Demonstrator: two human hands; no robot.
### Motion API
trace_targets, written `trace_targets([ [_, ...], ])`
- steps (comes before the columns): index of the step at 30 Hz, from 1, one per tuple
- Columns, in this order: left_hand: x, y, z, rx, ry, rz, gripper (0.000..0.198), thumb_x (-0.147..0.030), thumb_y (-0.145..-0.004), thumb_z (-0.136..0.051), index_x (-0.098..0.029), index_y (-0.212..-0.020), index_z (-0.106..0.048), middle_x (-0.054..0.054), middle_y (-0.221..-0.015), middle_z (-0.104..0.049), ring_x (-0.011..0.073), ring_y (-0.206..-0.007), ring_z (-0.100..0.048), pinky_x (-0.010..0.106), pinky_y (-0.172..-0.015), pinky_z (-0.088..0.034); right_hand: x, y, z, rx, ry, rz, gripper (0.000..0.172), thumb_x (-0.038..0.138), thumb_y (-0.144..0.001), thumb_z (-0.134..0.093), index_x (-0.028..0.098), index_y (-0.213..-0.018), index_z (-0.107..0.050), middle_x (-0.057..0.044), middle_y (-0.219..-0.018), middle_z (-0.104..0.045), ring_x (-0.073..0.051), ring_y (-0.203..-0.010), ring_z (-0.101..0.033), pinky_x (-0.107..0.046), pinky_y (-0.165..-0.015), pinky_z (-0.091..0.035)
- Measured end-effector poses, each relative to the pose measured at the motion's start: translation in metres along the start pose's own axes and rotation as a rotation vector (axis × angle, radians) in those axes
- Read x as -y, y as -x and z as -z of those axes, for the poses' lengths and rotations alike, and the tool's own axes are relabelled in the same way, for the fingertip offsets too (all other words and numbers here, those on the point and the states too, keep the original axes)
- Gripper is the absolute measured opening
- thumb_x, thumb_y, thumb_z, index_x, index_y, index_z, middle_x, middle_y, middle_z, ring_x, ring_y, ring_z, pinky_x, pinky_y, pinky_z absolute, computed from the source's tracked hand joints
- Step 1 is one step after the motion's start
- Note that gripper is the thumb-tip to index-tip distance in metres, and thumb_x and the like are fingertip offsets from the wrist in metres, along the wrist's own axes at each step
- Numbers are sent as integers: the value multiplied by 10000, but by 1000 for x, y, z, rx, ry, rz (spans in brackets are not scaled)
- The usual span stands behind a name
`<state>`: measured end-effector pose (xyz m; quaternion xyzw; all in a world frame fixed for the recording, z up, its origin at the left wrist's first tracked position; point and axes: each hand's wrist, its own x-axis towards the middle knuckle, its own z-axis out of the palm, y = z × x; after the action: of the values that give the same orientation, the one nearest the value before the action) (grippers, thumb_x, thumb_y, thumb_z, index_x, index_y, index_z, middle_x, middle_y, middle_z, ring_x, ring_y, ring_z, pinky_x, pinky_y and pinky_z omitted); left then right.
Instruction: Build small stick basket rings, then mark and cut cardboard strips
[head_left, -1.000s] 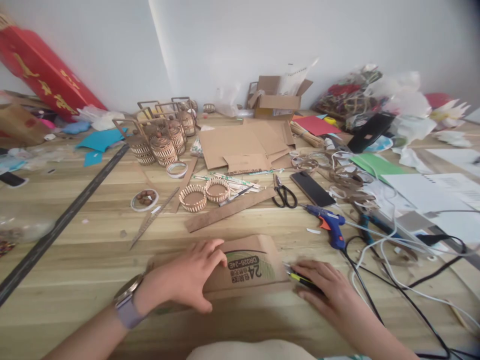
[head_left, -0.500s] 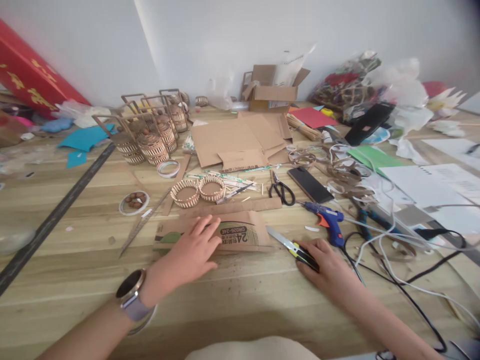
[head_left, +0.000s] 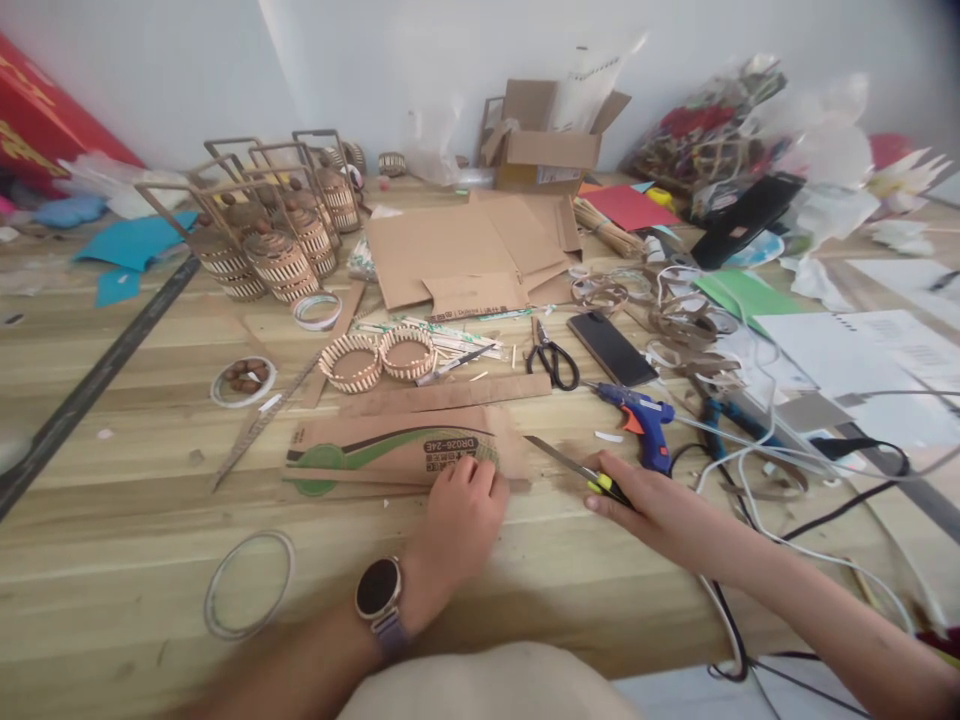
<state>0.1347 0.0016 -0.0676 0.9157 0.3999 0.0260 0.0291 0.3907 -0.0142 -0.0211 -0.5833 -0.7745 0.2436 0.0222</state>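
A utility knife (head_left: 576, 467) is held in the right hand (head_left: 637, 495), its handle closed in by the fingers and its blade pointed leftward from the grip, with the tip near the right end of a printed cardboard piece (head_left: 390, 440). That piece lies flat, left of the knife grip and under the fingertips of the left hand (head_left: 463, 520), which are set down near its right part, by the near edge. Whether anything is pinched beneath these curled fingers cannot be told. Along that edge, a narrow cardboard strip (head_left: 360, 478) is seen left of the left hand. Just beyond the knife grip, a blue glue gun (head_left: 645, 415) is placed; farther off and to the left, black-handled scissors (head_left: 553, 365) are laid. Beyond the left hand, two slatted rings (head_left: 350, 363) are stood side by side.
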Motion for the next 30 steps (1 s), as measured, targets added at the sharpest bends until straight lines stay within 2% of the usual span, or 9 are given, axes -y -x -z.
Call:
trace_targets([
  [4,-6,12,-3,-33,-12,-52,155,-105,-949,-509,-157,-1022,-635,102,-943,-648,254,-882,-587,380,-721,-555,-1,-6,9,103,217,78,143,351,-999,-432,240,-989,-520,-12,-708,-703,-224,-637,-700,-275,-517,-402],
  [7,-7,17,-6,-54,-20,-74,211,-114,-975,-470,-149,-1105,-633,121,-1007,-664,261,-970,-580,385,-783,-554,-4,-12,12,33,423,273,121,306,-989,-477,236,-911,-537,-5,-711,-692,-198,-583,-655,-277,-518,-326],
  [10,-6,19,-11,-69,-23,-76,251,-103,-976,-468,-142,-1166,-629,127,-1031,-671,264,-1011,-579,395,-831,-546,-5,-20,15,-69,589,444,177,281,-998,-476,224,-848,-552,-8,-711,-676,-165,-512,-579,-296,-545,-284],
  [13,-6,19,-14,-97,-34,-66,258,-102,-962,-507,-132,-1189,-627,113,-1018,-673,259,-995,-588,386,-847,-544,-5,-27,18,-69,703,537,204,263,-999,-486,214,-818,-567,-1,-638,-644,-155,-477,-539,-309,-546,-234],
  [16,-7,18,-14,-98,-37,-64,238,-114,-957,-534,-127,-1172,-635,104,-1019,-672,256,-986,-594,368,-840,-547,-5,-32,21,-36,768,568,206,254,-992,-503,205,-809,-587,-11,-610,-645,-157,-481,-543,-318,-547,-211],
  [19,-7,17,-9,-51,-25,-59,236,-120,-967,-528,-134,-1177,-634,107,-1023,-670,253,-988,-597,366,-827,-551,-6,-34,21,-21,786,587,200,237,-975,-522,204,-791,-593,-14,-591,-643,-158,-484,-546,-322,-554,-219],
  [23,-7,16,-4,6,13,-48,298,-126,-972,-528,-143,-1263,-592,112,-1073,-662,256,-1026,-594,360,-800,-560,-5,-36,22,-31,807,591,179,203,-963,-531,210,-798,-601,-12,-600,-649,-173,-499,-568,-333,-570,-240],
  [26,-8,15,-3,12,10,-45,352,-121,-964,-538,-141,-1314,-566,111,-1074,-665,258,-1020,-600,373,-814,-566,-2,-37,23,-5,821,593,169,206,-958,-538,218,-803,-604,-4,-601,-654,-176,-489,-564,-335,-567,-239],
  [30,-8,15,-5,-20,-32,-62,307,-129,-965,-536,-131,-1265,-602,101,-1039,-674,253,-987,-613,355,-761,-580,-1,-40,26,36,842,587,157,198,-953,-544,220,-807,-597,0,-613,-663,-178,-499,-570,-335,-563,-226],
])
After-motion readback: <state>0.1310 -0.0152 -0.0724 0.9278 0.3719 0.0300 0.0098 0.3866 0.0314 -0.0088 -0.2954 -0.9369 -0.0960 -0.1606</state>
